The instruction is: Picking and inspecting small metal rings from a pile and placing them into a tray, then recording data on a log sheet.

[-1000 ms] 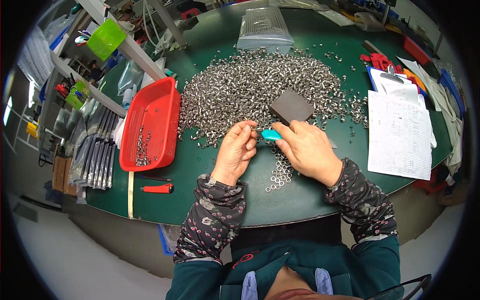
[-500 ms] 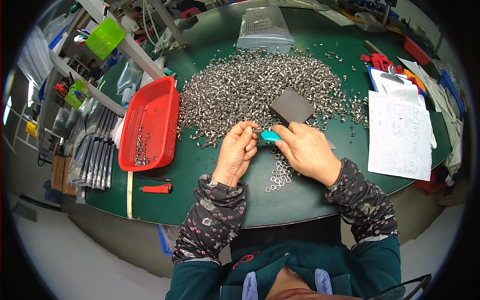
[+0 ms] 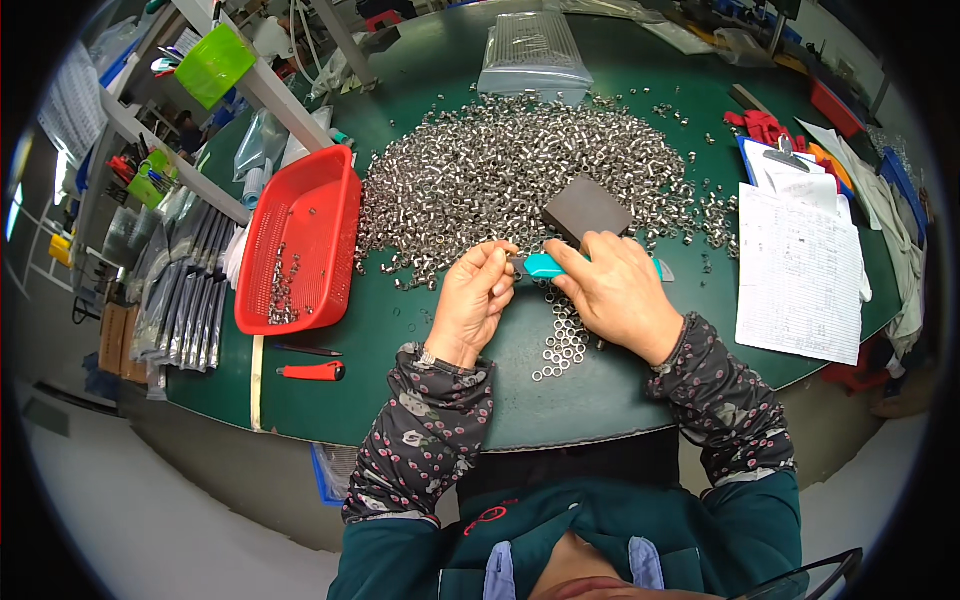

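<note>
My left hand (image 3: 474,303) is closed in a pinch, its thumb and forefinger pressed together on what looks like a small metal ring, mostly hidden. My right hand (image 3: 622,303) grips a teal-handled tool (image 3: 543,265) whose flat dark tip points left and reaches my left fingertips. A grey rounded end of the tool shows past the right hand. Below the tool, several loose metal rings (image 3: 565,345) lie flat on the green table (image 3: 480,410). Just beyond my hands, a dark grey block (image 3: 588,208) rests against a wide heap of small metal rings (image 3: 510,160).
A red plastic basket (image 3: 338,240) with some rings stands left of the heap. Near it lie a red utility knife (image 3: 312,371) and a dark pen (image 3: 308,350). Written sheets (image 3: 798,275) and a clipboard are at right. A clear bag of tubes (image 3: 535,50) lies behind.
The teal tool's dark tip shows more between my hands, and its grey end now shows past my right hand. The right fingers have shifted slightly on the handle; the left hand still pinches.
</note>
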`<state>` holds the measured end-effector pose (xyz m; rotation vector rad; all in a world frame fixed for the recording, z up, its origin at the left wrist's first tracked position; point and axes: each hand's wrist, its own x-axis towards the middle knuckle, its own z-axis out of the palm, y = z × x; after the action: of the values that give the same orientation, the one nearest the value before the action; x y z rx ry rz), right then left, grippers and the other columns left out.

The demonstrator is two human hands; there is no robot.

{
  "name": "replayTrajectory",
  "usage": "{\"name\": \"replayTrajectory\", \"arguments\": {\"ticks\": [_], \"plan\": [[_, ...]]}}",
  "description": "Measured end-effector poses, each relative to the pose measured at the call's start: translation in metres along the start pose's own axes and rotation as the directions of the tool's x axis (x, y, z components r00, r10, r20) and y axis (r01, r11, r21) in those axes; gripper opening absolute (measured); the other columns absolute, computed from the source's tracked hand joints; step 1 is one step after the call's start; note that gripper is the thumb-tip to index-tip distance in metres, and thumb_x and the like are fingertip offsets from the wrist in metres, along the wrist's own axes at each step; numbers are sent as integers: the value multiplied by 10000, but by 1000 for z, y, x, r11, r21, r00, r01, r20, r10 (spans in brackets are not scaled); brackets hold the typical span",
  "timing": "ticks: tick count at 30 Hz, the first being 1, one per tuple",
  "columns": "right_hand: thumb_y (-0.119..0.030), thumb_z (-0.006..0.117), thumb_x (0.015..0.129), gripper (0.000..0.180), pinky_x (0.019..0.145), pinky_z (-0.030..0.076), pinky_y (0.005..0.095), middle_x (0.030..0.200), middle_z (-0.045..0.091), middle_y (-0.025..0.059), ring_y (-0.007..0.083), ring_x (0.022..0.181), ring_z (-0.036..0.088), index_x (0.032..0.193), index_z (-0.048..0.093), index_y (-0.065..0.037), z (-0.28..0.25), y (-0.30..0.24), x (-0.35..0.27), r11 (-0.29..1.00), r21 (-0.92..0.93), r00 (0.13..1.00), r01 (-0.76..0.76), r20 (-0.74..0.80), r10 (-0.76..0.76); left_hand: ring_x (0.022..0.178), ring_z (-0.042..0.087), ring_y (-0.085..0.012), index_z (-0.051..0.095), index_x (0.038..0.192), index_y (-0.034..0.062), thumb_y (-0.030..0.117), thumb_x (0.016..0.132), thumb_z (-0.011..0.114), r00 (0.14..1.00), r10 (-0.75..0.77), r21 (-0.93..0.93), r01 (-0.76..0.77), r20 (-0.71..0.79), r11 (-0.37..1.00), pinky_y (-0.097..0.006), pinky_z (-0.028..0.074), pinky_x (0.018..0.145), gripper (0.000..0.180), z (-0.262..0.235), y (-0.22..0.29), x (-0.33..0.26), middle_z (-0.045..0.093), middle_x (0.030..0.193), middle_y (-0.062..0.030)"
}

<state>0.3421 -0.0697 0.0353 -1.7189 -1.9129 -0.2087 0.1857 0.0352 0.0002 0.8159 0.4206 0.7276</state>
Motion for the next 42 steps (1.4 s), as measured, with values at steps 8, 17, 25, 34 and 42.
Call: {"name": "replayTrajectory", "arguments": {"ticks": [8, 17, 25, 34, 42], "plan": [[-205, 631, 721, 297, 580, 324, 336, 697, 442, 47, 206, 667, 470, 989, 530, -126, 1, 2, 2, 995, -76, 994, 59, -86, -66, 528, 388, -26, 543, 965, -5, 143, 875, 522, 1000, -9, 10, 9, 2, 1000, -131, 285, 387, 174, -2, 0, 1, 507, 727, -13], [-182, 636, 704, 364, 600, 337, 339, 724, 435, 58, 221, 691, 459, 1048, 529, -129, -2, 4, 3, 990, -109, 993, 85, -75, -94, 521, 394, -34, 532, 974, -12, 122, 886, 494, 997, 11, 83, -5, -71, 997, -138, 290, 386, 165, 5, 1, -1, 510, 717, -23], [-195, 629, 712, 344, 605, 336, 335, 717, 432, 58, 218, 683, 459, 1035, 531, -127, -3, 2, 4, 986, -135, 991, 94, -83, -106, 512, 394, -31, 538, 962, -6, 130, 886, 497, 996, 31, 127, -20, -89, 992, -139, 288, 380, 161, 5, 1, -1, 501, 697, -19], [-195, 631, 706, 350, 603, 333, 335, 714, 433, 58, 217, 683, 459, 1033, 529, -124, -3, 3, 4, 984, -144, 991, 101, -79, -113, 488, 401, -13, 563, 905, 23, 165, 879, 519, 991, 64, 237, -35, -119, 971, -128, 285, 376, 151, 7, 1, -1, 508, 664, 6], [-194, 634, 703, 361, 604, 325, 335, 725, 433, 59, 216, 682, 457, 1040, 528, -119, -4, 3, 4, 984, -138, 991, 113, -61, -122, 473, 406, -1, 561, 823, 69, 195, 882, 519, 988, 74, 321, -26, -136, 947, -131, 276, 380, 146, 8, 3, -2, 510, 632, 37]]}}
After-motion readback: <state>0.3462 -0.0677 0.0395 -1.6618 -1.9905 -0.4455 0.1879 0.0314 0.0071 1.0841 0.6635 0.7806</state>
